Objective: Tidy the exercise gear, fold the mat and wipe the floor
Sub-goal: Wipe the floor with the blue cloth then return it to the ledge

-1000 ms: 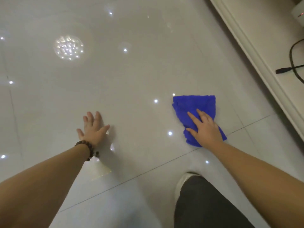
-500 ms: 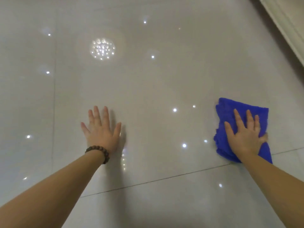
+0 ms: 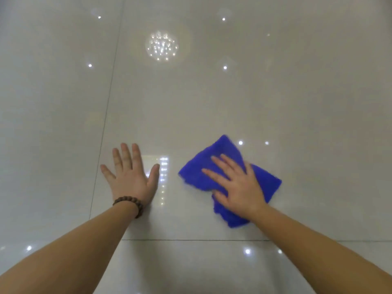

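Since a moment ago my right hand has swept the blue cloth leftward across the floor, fingers spread flat pressing it down, beside my left hand, splayed to brace me.

The right hand and the blue cloth under it now sit just beside the left hand, where half a second ago they lay well apart, far out to the right. The cloth is turned so that one corner points away from the person, and the fingers across it angle up and to the left instead of straight ahead. The view has swung too: the pale wall base and black cable at the right edge are gone from sight, as are the shoe and dark trouser leg, and the chandelier reflection on the glossy floor now sits near the top centre.
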Tool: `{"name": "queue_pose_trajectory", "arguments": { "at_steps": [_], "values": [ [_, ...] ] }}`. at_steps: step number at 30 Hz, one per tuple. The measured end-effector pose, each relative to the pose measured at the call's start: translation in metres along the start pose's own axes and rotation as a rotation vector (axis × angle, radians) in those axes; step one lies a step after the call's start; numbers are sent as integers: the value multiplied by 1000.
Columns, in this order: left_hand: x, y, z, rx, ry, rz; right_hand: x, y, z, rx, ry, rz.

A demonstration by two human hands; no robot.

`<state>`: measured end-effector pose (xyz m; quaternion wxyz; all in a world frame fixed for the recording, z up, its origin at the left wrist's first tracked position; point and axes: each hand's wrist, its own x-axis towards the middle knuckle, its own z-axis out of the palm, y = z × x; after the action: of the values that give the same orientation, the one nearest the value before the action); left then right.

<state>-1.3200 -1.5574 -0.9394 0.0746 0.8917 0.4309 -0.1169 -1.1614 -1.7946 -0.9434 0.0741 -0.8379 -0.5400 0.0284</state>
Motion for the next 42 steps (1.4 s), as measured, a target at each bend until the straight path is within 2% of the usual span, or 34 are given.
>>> {"name": "queue_pose_trajectory", "arguments": {
  "at_steps": [2, 4, 5, 6, 7, 8, 10, 11, 12, 13, 14, 17, 18, 19, 20, 23, 25, 26, 28, 31, 32, 33, 34, 35, 37, 38, 39, 40, 42],
  "values": [
    [1, -2, 1, -3, 5, -1, 28, 80, -16, -14, 78, 495],
    [1, -2, 2, -2, 1, -5, 59, 128, -37, 102, 125, 1021],
    [1, -2, 2, -1, 0, -3, 76, 125, -40, 143, 125, 1179],
    [2, -2, 3, -1, -1, 1, 94, 103, -37, 141, 115, 1187],
    [3, -3, 3, -3, -4, 3, 109, 70, -29, 98, 107, 1038],
    [3, -3, 4, -9, -9, 2, 118, 27, -16, 69, 109, 773],
    [3, -2, 5, -51, 4, -2, 116, -49, 7, 72, 8, 109],
    [2, -1, 5, -69, 7, 1, 113, -56, 7, 60, -54, -129],
    [3, -2, 4, -71, 3, 3, 120, -39, 4, 60, -67, -263],
    [3, -3, 3, -61, -6, 1, 131, -7, 2, 49, -24, -212],
    [3, -3, 3, -52, -14, -5, 142, 30, -4, 49, 22, -1],
    [3, -3, 1, -54, -11, 1, 177, 106, -26, 122, 149, 966],
    [4, -4, 2, -54, -9, 2, 194, 99, -28, 129, 145, 1133],
    [4, -4, 3, -60, -6, 2, 212, 78, -22, 90, 132, 1135],
    [4, -4, 3, -66, 3, 3, 231, 48, -14, 74, 96, 987],
    [3, -4, 4, -78, 19, 4, 259, -48, 6, 62, -27, 280],
    [3, -4, 5, -85, 19, 8, 236, -62, 12, 24, -80, -38],
    [4, -4, 5, -80, 23, 10, 218, -51, 10, 37, -61, -60],
    [4, -4, 5, -68, 13, 13, 190, -9, 2, 43, 8, 75],
    [3, -5, 5, -61, 2, 12, 229, 30, -9, 85, 36, 593],
    [3, -5, 5, -60, 0, 13, 259, 21, -10, 117, 41, 716],
    [3, -5, 5, -58, 1, 13, 287, 0, -9, 128, 17, 741],
    [4, -5, 5, -61, 5, 16, 310, -32, -4, 126, -24, 635],
    [4, -5, 5, -68, 9, 16, 326, -68, 3, 120, -72, 403],
    [4, -4, 5, -84, 13, 16, 324, -131, 17, 103, -220, -206],
    [5, -4, 4, -89, 17, 21, 319, -138, 23, 61, -264, -404],
    [4, -4, 5, -90, 25, 23, 323, -125, 22, 36, -235, -465],
    [4, -5, 5, -89, 31, 22, 333, -106, 19, 48, -175, -360],
    [3, -5, 4, -89, 28, 21, 353, -67, 11, 109, -80, 144]
  ]
}}
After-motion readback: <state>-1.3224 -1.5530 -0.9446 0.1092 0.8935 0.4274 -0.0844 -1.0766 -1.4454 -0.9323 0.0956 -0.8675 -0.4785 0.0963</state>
